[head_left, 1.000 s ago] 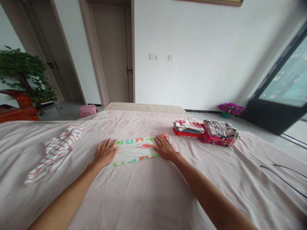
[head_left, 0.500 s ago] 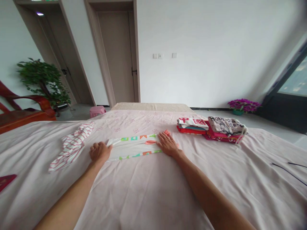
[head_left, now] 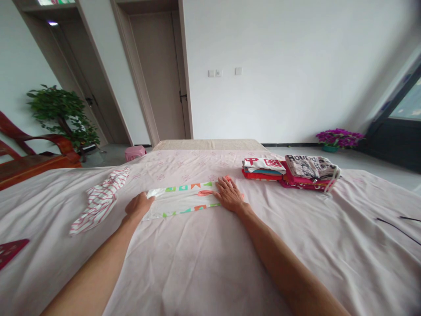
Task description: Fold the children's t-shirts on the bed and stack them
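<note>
A white garment (head_left: 177, 202) with green, teal and orange prints lies folded into a long strip on the pale pink sheet (head_left: 197, 263). My left hand (head_left: 140, 204) is closed on its left end, thumb on top. At the other end my right hand (head_left: 229, 195) lies flat with fingers stretched out, pressing on the cloth. Orange trim shows beside those fingers. To the left of my left hand is a crumpled red-and-white striped garment (head_left: 101, 199).
Two stacks of folded clothes, one topped with a white shirt (head_left: 264, 164) and one with a grey printed garment (head_left: 309, 167), sit at right. A dark red item (head_left: 11, 251) lies at the left edge. Dark cords (head_left: 394, 228) cross the right side. A wooden chair (head_left: 42, 153) stands left.
My left hand has turned slightly and its fingers are now tucked further out of sight at the garment's end. The right hand stays flat, and the camera view has shifted a little.
</note>
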A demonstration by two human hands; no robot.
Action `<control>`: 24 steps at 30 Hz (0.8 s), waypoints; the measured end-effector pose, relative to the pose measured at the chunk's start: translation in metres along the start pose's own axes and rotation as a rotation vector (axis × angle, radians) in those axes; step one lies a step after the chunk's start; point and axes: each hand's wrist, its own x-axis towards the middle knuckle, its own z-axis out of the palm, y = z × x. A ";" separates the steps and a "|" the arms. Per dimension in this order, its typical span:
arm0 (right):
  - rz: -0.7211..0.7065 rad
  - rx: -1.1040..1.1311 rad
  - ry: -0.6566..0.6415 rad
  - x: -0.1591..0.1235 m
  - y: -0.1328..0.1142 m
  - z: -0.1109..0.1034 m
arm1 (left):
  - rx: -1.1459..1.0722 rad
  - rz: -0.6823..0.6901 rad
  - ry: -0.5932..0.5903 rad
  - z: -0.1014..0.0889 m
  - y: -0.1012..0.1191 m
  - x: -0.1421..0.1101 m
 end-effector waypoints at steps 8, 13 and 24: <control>0.104 0.285 0.233 -0.005 0.007 -0.019 | -0.499 0.082 -0.160 -0.020 0.036 -0.008; 0.442 0.684 0.583 -0.003 0.039 -0.015 | -0.925 0.089 -0.435 -0.036 0.095 -0.024; 0.734 0.848 0.704 -0.005 0.067 -0.007 | -0.905 0.183 -0.511 0.027 0.195 -0.053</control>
